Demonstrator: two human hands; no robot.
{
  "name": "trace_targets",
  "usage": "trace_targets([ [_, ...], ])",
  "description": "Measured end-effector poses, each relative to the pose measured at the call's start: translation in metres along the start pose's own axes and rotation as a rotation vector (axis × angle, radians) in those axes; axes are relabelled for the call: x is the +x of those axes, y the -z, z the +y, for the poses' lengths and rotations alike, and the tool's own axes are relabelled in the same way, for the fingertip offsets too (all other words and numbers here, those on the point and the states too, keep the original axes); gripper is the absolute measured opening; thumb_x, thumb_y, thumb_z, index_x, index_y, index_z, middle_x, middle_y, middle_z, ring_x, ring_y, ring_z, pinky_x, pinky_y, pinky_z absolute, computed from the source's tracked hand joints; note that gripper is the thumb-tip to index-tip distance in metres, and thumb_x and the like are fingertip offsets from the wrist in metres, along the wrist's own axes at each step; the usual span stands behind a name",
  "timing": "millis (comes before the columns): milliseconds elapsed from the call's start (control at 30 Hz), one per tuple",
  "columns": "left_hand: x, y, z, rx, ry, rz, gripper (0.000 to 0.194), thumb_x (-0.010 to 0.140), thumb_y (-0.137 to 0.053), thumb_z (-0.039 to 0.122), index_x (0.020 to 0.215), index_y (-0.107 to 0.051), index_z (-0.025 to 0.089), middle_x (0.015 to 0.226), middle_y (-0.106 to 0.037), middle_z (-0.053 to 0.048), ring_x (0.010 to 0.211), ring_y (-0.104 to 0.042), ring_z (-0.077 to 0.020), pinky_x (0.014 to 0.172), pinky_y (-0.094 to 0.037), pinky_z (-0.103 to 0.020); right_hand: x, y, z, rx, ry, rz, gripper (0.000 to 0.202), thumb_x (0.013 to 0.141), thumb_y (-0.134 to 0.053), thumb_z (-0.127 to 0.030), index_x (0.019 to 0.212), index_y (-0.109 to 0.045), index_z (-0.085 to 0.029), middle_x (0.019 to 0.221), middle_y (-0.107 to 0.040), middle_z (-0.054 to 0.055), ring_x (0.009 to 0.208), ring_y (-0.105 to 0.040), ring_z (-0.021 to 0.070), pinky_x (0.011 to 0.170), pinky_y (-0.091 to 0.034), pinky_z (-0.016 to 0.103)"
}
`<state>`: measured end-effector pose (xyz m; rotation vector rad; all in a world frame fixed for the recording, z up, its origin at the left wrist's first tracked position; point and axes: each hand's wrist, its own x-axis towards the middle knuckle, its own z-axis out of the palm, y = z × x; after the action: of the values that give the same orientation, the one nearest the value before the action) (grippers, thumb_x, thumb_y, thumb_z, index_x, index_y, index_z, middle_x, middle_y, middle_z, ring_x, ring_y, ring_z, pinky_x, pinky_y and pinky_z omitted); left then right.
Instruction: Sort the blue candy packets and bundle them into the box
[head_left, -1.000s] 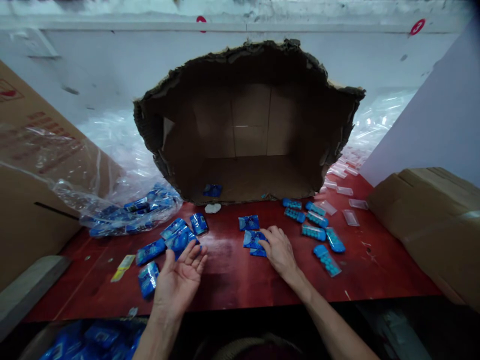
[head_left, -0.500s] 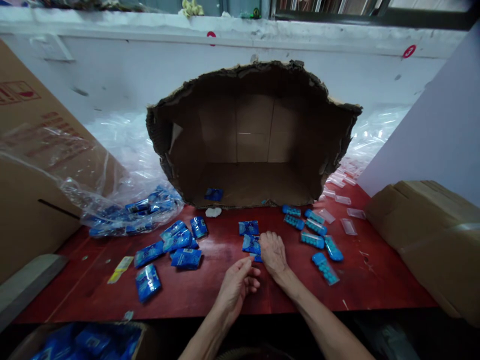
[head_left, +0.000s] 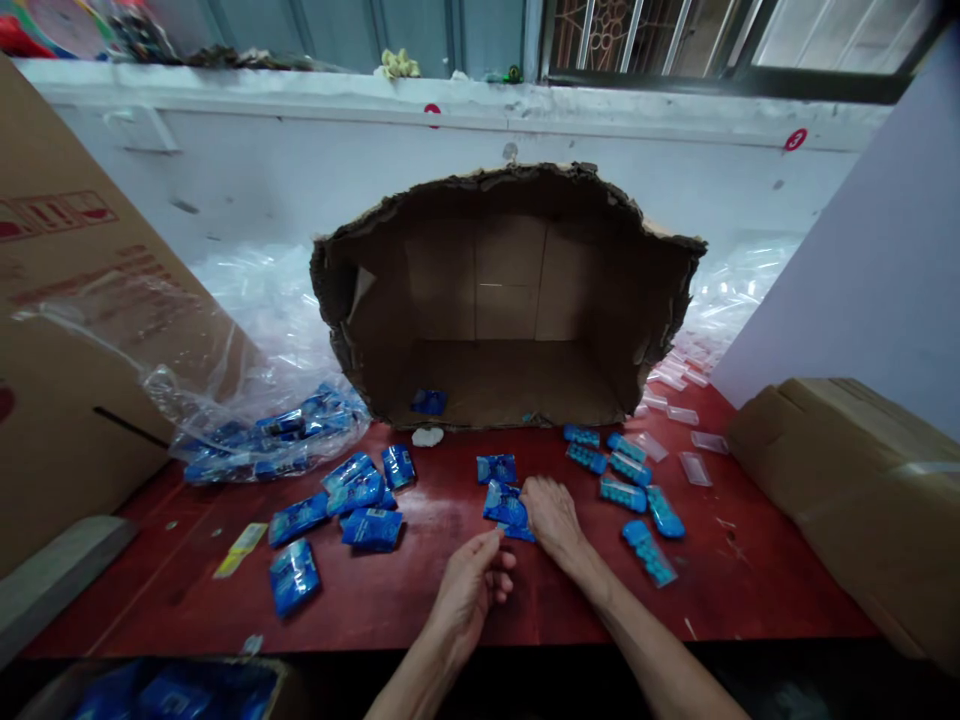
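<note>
Blue packets (head_left: 502,503) lie in a short column at the middle of the red table. My right hand (head_left: 551,515) is over their right edge, fingers bent down and partly hidden, touching the packets. Just below, my left hand (head_left: 474,580) has its thumb and index finger pressed together near the lowest packet (head_left: 517,533); whatever is between the tips is too small to make out. Several clear tubes with blue contents (head_left: 624,493) lie to the right of my right hand. A loose group of blue packets (head_left: 356,490) lies to the left.
An open cardboard box (head_left: 510,385) with a torn rim stands behind the hands. Cartons flank the red table (head_left: 600,610). A plastic bag of packets (head_left: 300,435) is at left, clear empty tubes (head_left: 694,468) at right, and a box of packets (head_left: 176,690) below left.
The view has tilted up slightly, so the scene sits lower. The middle packets near my right hand have shifted slightly and overlap differently. Both hands keep nearly the same pose.
</note>
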<state>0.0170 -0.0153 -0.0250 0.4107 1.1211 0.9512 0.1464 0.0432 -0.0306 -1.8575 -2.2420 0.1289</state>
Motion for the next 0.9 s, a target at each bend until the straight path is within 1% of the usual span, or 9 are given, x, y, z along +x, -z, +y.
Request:
trace_targets([
  [133,0.003,-0.006,0.002,-0.03,-0.02,0.036,0.031,0.063,-0.063,0.039,0.08,-0.052,0.015,0.063,-0.06,0.0,0.041,-0.049,-0.0059,0.038,-0.029,-0.017,-0.018,0.021,-0.008,0.042,0.049,0.05,0.019,0.086,-0.037,-0.02,0.077,-0.054,-0.02,0.079,-0.057,0.003,0.077,-0.049,0.0175,0.069,-0.031,0.028],
  [267,0.003,-0.011,0.006,-0.036,-0.093,0.067,0.03,0.06,-0.066,0.037,0.077,-0.057,0.014,0.058,-0.057,0.001,0.043,-0.049,-0.0066,0.039,-0.03,-0.018,-0.039,0.033,-0.016,0.347,0.114,0.133,0.016,0.083,-0.04,-0.02,0.076,-0.054,-0.02,0.081,-0.055,0.003,0.079,-0.048,0.0174,0.072,-0.035,0.029],
  [333,0.003,-0.011,0.006,-0.037,-0.109,0.072,0.028,0.06,-0.066,0.035,0.075,-0.06,0.012,0.057,-0.058,0.0,0.046,-0.049,-0.0073,0.041,-0.031,-0.018,-0.043,0.03,-0.016,0.635,0.035,0.124,0.012,0.08,-0.045,-0.02,0.089,-0.053,-0.02,0.087,-0.055,0.004,0.078,-0.05,0.0157,0.071,-0.038,0.027],
  [400,0.003,-0.011,0.003,-0.049,-0.13,0.042,0.028,0.06,-0.066,0.034,0.077,-0.062,0.012,0.06,-0.06,-0.002,0.047,-0.049,-0.0079,0.041,-0.031,-0.018,-0.043,0.023,-0.015,0.94,-0.078,0.039,0.024,0.077,-0.049,-0.023,0.101,-0.049,-0.019,0.088,-0.055,0.003,0.072,-0.052,0.0137,0.067,-0.042,0.025],
  [433,0.003,-0.01,0.002,-0.053,-0.147,0.027,0.027,0.061,-0.066,0.033,0.078,-0.062,0.012,0.061,-0.06,-0.002,0.048,-0.049,-0.008,0.042,-0.032,-0.019,-0.042,0.018,-0.014,1.058,-0.127,-0.018,0.024,0.076,-0.05,-0.025,0.1,-0.05,-0.018,0.084,-0.056,0.002,0.067,-0.052,0.0129,0.063,-0.042,0.024],
  [500,0.005,-0.009,-0.001,-0.033,-0.193,0.038,0.025,0.06,-0.066,0.031,0.075,-0.063,0.011,0.059,-0.06,-0.002,0.047,-0.048,-0.0077,0.042,-0.031,-0.019,-0.04,0.01,-0.015,1.194,-0.194,-0.084,0.014,0.077,-0.049,-0.027,0.082,-0.054,-0.016,0.069,-0.055,-0.001,0.06,-0.05,0.0119,0.058,-0.041,0.023],
  [567,0.008,-0.009,-0.002,0.018,-0.237,0.105,0.022,0.059,-0.068,0.029,0.069,-0.064,0.01,0.054,-0.058,0.0,0.044,-0.045,-0.0067,0.041,-0.03,-0.019,-0.039,0.006,-0.018,1.219,-0.236,-0.056,0.016,0.076,-0.048,-0.029,0.068,-0.053,-0.016,0.059,-0.051,-0.003,0.056,-0.047,0.0111,0.055,-0.039,0.022],
  [667,0.01,-0.011,-0.001,0.048,-0.268,0.189,0.021,0.055,-0.069,0.028,0.066,-0.063,0.01,0.049,-0.056,0.002,0.041,-0.042,-0.0058,0.04,-0.029,-0.019,-0.039,0.006,-0.024,1.172,-0.255,-0.002,0.017,0.076,-0.048,-0.028,0.064,-0.051,-0.017,0.056,-0.048,-0.005,0.053,-0.044,0.0098,0.051,-0.035,0.02],
  [900,0.011,-0.026,0.002,-0.087,-0.225,0.127,0.02,0.052,-0.071,0.026,0.062,-0.059,0.012,0.046,-0.053,0.005,0.04,-0.042,-0.0063,0.039,-0.029,-0.019,-0.038,0.012,-0.024,0.962,-0.26,0.025,0.017,0.081,-0.039,-0.025,0.068,-0.047,-0.018,0.06,-0.05,-0.004,0.056,-0.045,0.01,0.053,-0.033,0.019],
])
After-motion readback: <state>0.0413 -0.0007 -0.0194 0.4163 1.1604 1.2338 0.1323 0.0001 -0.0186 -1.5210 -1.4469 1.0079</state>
